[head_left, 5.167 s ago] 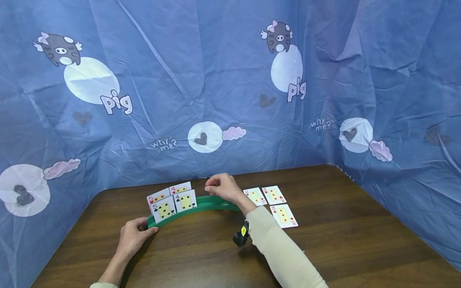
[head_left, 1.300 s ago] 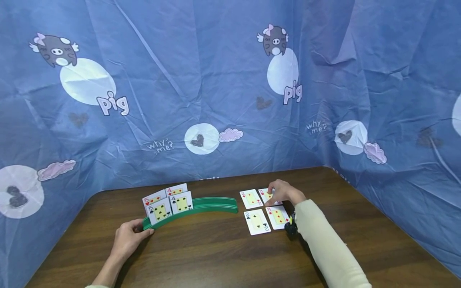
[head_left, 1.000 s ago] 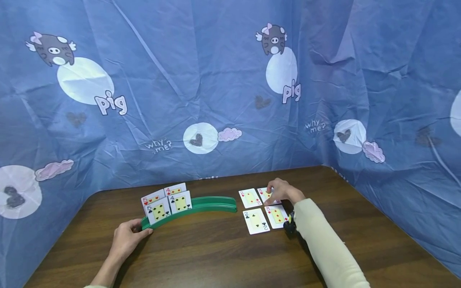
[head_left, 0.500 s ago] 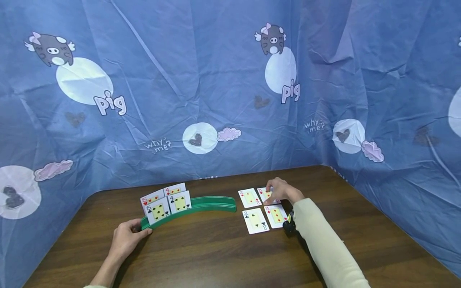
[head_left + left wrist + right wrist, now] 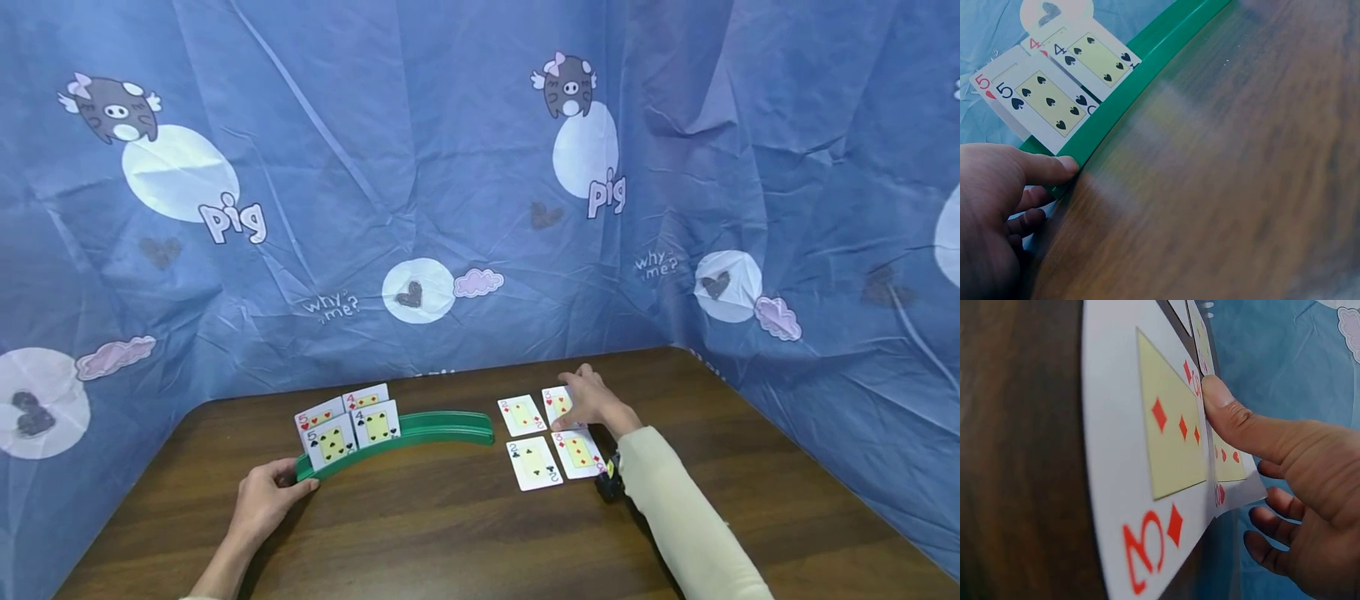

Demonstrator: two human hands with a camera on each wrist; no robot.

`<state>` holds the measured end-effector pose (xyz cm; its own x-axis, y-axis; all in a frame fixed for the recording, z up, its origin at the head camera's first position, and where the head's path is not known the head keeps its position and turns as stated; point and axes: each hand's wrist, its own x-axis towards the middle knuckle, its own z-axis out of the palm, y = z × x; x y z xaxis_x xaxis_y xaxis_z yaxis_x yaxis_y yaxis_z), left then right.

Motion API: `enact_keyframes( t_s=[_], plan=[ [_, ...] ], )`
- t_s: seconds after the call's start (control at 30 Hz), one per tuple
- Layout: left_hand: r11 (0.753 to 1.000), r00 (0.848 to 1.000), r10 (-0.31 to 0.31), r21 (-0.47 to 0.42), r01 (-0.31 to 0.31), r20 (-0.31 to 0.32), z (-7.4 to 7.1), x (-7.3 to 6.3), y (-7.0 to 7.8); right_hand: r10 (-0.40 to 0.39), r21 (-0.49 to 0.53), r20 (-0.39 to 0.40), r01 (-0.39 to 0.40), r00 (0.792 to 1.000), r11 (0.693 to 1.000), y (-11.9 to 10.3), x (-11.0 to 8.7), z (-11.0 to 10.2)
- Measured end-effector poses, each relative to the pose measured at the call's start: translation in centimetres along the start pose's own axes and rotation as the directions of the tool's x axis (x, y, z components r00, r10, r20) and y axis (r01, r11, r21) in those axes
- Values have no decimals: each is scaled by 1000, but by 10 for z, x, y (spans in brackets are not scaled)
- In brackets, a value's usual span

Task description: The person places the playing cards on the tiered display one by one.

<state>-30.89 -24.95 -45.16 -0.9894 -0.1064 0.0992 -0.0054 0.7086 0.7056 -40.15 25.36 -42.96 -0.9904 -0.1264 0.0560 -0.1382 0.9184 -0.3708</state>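
Observation:
My left hand (image 5: 262, 498) pinches the near left end of a curved green card holder (image 5: 448, 425), thumb on its front side in the left wrist view. Four playing cards stand in the holder: the five of spades (image 5: 327, 442) and four of spades (image 5: 377, 423) in front, the five of hearts (image 5: 321, 413) and four of diamonds (image 5: 366, 397) behind. At the right, my right hand (image 5: 596, 402) holds the three of hearts (image 5: 555, 403) between thumb and fingers. In the right wrist view that card tilts against the flat three of diamonds (image 5: 1175, 450); the hand hides part of it.
Beside the right hand, the two of diamonds (image 5: 521, 415) and two of clubs (image 5: 535, 463) lie face up on the brown wooden table (image 5: 420, 533). A blue printed curtain (image 5: 450, 192) hangs behind and around the table.
Since the first frame my right hand has moved from above the holder to the three of hearts, and lately shifted slightly right, showing more of that card. My left hand stays on the holder.

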Motion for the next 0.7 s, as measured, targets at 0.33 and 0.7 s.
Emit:
enact_keyframes(
  t_s=[0.33,0.7],
  plan=[
    [1000,1000,7,-8,-7,0,1,0,-1,-24,0,-107,25,994,1000,5,-1,2],
    [1000,1000,18,-10,-18,2,0,-1,-1,-43,-106,-101,32,994,994,8,-3,-3]
  ],
)
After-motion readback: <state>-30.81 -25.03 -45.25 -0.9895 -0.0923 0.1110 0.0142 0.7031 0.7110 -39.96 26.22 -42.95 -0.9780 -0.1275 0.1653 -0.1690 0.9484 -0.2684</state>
